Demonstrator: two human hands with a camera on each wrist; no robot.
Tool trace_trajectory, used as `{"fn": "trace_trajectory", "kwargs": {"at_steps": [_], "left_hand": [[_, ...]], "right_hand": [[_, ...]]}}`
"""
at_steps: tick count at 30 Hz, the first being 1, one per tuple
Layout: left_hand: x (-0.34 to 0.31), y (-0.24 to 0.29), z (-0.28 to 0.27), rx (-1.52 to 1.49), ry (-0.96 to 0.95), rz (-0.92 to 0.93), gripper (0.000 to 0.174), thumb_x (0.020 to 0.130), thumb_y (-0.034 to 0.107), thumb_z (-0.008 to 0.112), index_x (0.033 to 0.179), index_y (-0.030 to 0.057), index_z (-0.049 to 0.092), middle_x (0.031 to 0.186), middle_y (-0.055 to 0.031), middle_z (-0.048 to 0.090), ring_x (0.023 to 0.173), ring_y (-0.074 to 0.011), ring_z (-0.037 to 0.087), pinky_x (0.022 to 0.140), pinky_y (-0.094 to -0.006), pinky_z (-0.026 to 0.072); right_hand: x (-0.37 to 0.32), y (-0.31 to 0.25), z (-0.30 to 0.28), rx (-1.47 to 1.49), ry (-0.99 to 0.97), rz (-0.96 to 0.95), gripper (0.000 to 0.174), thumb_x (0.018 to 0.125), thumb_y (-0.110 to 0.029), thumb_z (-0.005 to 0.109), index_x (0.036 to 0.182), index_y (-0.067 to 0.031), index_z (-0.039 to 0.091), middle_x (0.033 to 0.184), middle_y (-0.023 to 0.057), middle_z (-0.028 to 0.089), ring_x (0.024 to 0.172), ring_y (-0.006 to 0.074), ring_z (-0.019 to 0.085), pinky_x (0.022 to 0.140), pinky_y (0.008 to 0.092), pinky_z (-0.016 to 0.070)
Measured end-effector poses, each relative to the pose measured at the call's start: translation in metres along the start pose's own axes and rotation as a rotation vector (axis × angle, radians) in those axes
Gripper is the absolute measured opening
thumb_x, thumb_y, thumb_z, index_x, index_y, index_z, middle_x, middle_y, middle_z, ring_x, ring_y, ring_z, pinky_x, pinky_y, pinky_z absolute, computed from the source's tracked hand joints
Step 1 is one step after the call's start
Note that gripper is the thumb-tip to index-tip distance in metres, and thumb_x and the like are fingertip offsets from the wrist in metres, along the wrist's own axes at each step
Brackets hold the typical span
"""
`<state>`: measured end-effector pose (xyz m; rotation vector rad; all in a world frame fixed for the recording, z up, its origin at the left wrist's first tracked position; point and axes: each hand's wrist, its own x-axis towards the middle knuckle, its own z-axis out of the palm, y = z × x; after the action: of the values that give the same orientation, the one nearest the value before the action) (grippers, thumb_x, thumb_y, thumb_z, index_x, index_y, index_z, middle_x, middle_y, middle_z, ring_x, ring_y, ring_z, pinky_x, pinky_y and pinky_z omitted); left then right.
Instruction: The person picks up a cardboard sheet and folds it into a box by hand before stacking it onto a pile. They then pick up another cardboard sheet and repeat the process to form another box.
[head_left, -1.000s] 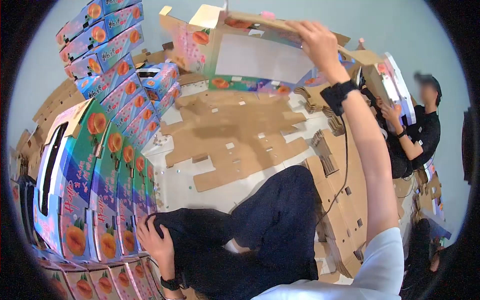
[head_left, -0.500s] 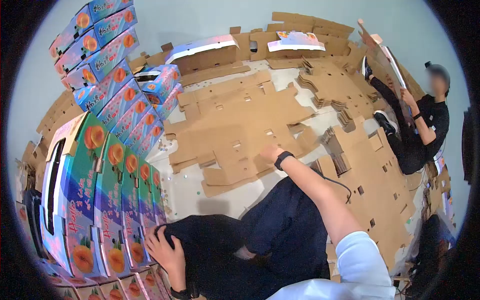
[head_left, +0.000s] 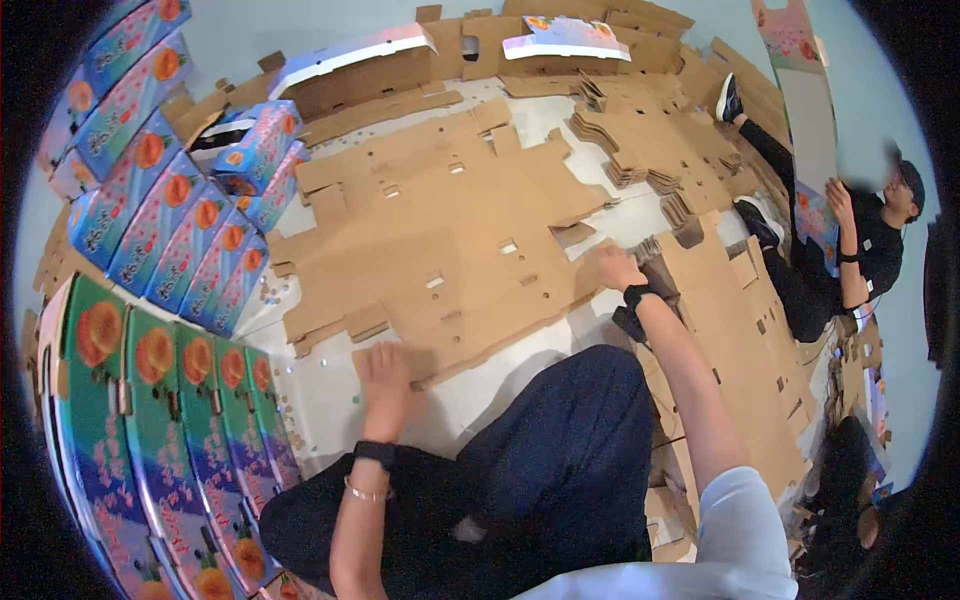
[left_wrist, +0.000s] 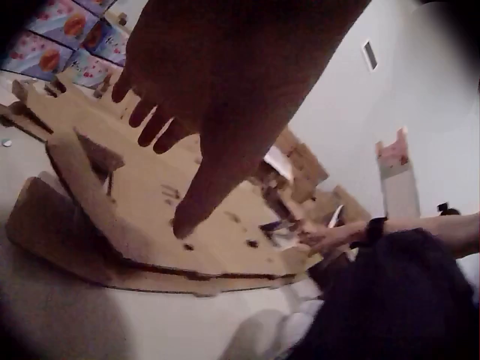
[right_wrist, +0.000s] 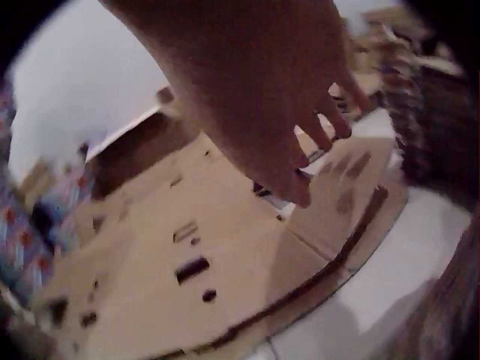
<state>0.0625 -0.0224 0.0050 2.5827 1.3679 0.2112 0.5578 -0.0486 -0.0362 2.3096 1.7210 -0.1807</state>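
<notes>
A large flat brown cardboard blank [head_left: 450, 230] with punched slots lies on the white floor in front of my crossed legs. My left hand [head_left: 385, 372] reaches over its near corner, fingers straight and spread [left_wrist: 142, 112], just above the cardboard [left_wrist: 142, 225]. My right hand [head_left: 612, 266] is at the blank's right edge, next to a stack of more blanks. In the right wrist view its fingers [right_wrist: 319, 139] hang spread over the sheet [right_wrist: 187, 247] and hold nothing. The left wrist view also shows the right hand [left_wrist: 330, 238] at the far edge.
Folded blue-and-green peach boxes [head_left: 170, 400] are stacked along the left. Piles of flat cardboard [head_left: 740, 330] fill the right and back. Another person [head_left: 860, 250] sits at the right holding a printed sheet [head_left: 805, 100]. Small paper scraps dot the floor.
My right hand came down from holding a printed box overhead to the blank's right edge. My left hand left my knee and reached forward over the blank's near corner.
</notes>
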Motion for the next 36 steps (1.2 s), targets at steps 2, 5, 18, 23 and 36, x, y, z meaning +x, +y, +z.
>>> {"fn": "trace_trajectory", "kwargs": {"at_steps": [2, 5, 18, 23, 36], "left_hand": [[0.006, -0.023, 0.039, 0.057, -0.063, -0.012, 0.093, 0.056, 0.028, 0.085, 0.130, -0.0012, 0.038, 0.130, -0.0189, 0.043, 0.127, -0.0358, 0.036, 0.108, -0.0496, 0.0259], [0.004, -0.035, 0.051, 0.160, -0.202, -0.102, 0.104, 0.052, 0.038, 0.087, 0.132, -0.0021, 0.034, 0.130, -0.0187, 0.042, 0.126, -0.0352, 0.037, 0.107, -0.0558, 0.0235], [-0.006, -0.047, 0.060, 0.186, -0.292, -0.100, 0.089, 0.057, 0.029, 0.084, 0.129, 0.0032, 0.037, 0.129, -0.0196, 0.043, 0.118, -0.0372, 0.044, 0.097, -0.0493, 0.0392], [-0.001, -0.064, 0.057, 0.177, -0.435, 0.110, 0.098, 0.059, 0.033, 0.083, 0.138, 0.0064, 0.031, 0.133, -0.0176, 0.040, 0.122, -0.0391, 0.040, 0.102, -0.0511, 0.0342], [0.006, -0.080, 0.082, -0.188, -0.216, -0.285, 0.079, 0.090, 0.037, 0.055, 0.150, 0.0109, 0.012, 0.157, -0.0127, 0.004, 0.143, -0.0373, 0.003, 0.110, -0.0613, 0.0090]], "right_hand": [[-0.011, 0.009, 0.006, 0.229, -0.020, 0.242, 0.059, 0.082, -0.037, 0.057, 0.130, -0.0040, 0.050, 0.123, 0.0254, 0.055, 0.117, 0.0377, 0.052, 0.099, 0.0462, 0.0407], [0.022, 0.037, 0.061, 0.439, -0.063, 0.298, 0.080, 0.077, -0.038, 0.061, 0.142, -0.0026, 0.029, 0.124, 0.0300, 0.052, 0.117, 0.0417, 0.051, 0.100, 0.0431, 0.0404], [0.016, 0.039, 0.031, 0.190, -0.138, 0.152, 0.049, 0.076, -0.021, 0.060, 0.118, 0.0007, 0.044, 0.121, 0.0266, 0.053, 0.110, 0.0439, 0.053, 0.095, 0.0457, 0.0434], [0.011, -0.029, -0.049, 0.250, 0.696, -0.071, 0.067, 0.087, -0.023, 0.052, 0.145, -0.0087, 0.023, 0.149, 0.0222, 0.024, 0.135, 0.0390, 0.029, 0.107, 0.0482, 0.0314], [0.004, -0.054, 0.026, 0.093, -0.126, 0.394, 0.076, 0.093, -0.049, 0.039, 0.147, -0.0025, 0.015, 0.151, 0.0208, 0.024, 0.137, 0.0358, 0.029, 0.107, 0.0653, 0.0171]]}}
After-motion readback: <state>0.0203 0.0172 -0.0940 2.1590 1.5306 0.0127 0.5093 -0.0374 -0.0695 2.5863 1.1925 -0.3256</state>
